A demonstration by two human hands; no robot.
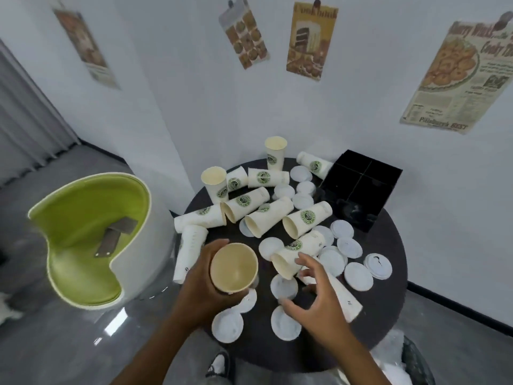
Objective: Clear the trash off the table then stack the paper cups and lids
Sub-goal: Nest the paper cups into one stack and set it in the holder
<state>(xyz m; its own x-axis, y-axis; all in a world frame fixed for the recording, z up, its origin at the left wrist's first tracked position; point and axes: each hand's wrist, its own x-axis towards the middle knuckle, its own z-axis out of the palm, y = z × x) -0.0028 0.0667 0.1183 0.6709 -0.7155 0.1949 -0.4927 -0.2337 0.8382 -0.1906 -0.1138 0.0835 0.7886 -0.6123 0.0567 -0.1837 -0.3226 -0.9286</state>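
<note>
Right hand [311,295] spread, hovering over tipped cup [298,255], mouth toward left hand [205,284], which grips upright cup [234,266] beside it.

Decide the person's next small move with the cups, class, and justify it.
Probably the right hand closes on the tipped cup beside it and slides it into the cup that the left hand holds mouth-up, since its fingers are spread and reaching.
</note>
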